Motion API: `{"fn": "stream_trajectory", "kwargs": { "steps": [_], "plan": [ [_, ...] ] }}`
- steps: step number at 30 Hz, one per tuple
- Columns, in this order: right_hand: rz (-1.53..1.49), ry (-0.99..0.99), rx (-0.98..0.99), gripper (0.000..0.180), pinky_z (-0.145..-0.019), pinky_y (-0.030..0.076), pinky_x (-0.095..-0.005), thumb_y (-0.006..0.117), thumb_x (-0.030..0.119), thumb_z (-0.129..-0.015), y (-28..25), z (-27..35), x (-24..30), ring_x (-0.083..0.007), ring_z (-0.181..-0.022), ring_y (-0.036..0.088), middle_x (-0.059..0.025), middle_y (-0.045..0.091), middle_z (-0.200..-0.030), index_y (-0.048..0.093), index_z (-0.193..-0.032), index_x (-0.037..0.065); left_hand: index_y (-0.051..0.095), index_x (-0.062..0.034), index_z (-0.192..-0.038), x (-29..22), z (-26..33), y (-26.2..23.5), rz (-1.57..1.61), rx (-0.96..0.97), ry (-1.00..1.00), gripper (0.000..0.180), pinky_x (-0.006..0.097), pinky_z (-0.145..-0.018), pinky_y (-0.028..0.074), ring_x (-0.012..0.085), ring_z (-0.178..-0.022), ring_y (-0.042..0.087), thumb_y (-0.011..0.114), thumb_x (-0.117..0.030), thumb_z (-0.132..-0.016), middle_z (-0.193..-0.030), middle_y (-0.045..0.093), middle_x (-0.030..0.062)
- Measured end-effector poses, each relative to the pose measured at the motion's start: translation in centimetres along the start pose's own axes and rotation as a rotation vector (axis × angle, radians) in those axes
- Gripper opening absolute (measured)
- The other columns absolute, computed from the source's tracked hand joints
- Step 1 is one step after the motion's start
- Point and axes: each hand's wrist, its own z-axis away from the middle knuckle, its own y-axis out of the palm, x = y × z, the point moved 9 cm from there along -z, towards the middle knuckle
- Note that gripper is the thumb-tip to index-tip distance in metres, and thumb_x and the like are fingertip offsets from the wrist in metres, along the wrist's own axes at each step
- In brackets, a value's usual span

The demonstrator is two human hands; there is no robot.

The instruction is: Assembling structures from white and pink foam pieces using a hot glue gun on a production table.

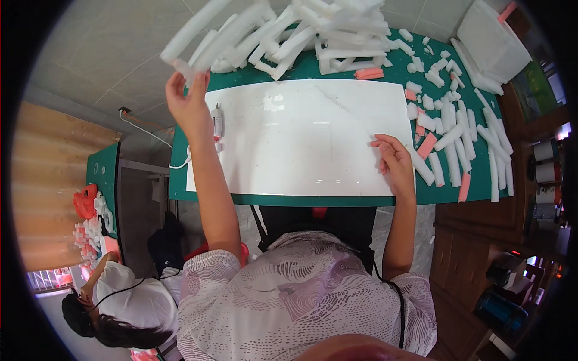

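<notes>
My left hand (189,103) reaches to the far left corner of the green table. Its thumb and fingers close around the lower end of a white foam frame (194,41), beside the heap. My right hand (394,163) hovers at the right edge of a glossy white board (289,138), fingers loosely bent and apart, with nothing seen in them. Beside my left wrist, a white glue gun (217,123) lies on the board's left edge.
A tall heap of white foam frames (295,36) stands behind the board. Loose white foam strips (466,135) and pink foam pieces (427,145) cover the table's right side. A white cable (150,135) hangs at the left. Another person (135,295) sits lower left.
</notes>
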Motion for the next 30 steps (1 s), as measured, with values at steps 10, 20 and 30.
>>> {"fn": "stream_trajectory", "kwargs": {
  "steps": [10, 20, 30],
  "plan": [
    [0.238, -0.133, -0.081, 0.026, -0.052, 0.04, -0.019, 0.062, 0.015, -0.092, -0.2, 0.5, -0.6, -0.0039, -0.054, 0.049, -0.0014, 0.069, -0.089, 0.063, -0.115, 0.003, 0.045, 0.0046, -0.121, 6.3, -5.5, 7.3, -0.293, 0.095, 0.071, 0.044, 0.03, -0.087, 0.053, 0.026, -0.107, 0.062, 0.07, -0.005, -0.086, -0.121, 0.05, 0.0181],
    [0.373, -0.213, -0.066, 0.024, -0.052, 0.039, -0.0225, 0.064, 0.013, -0.09, -0.2, 0.7, 0.1, -0.0069, -0.054, 0.051, -0.0025, 0.067, -0.084, 0.065, -0.112, 0.005, 0.054, 0.002, -0.118, 7.0, -5.1, 9.0, -0.576, 0.199, 0.132, 0.041, 0.032, -0.081, 0.052, 0.0244, -0.092, 0.068, 0.07, -0.007, -0.081, -0.12, 0.058, 0.0171],
    [0.379, -0.212, -0.063, 0.023, -0.052, 0.039, -0.0228, 0.064, 0.015, -0.09, 0.1, 1.0, 0.6, -0.0064, -0.054, 0.05, -0.0025, 0.066, -0.08, 0.067, -0.111, 0.005, 0.059, -0.0024, -0.114, 4.9, -2.4, 8.2, -0.865, 0.177, 0.268, 0.042, 0.034, -0.07, 0.052, 0.0234, -0.073, 0.063, 0.073, -0.007, -0.076, -0.105, 0.058, 0.0158]
  ]
}}
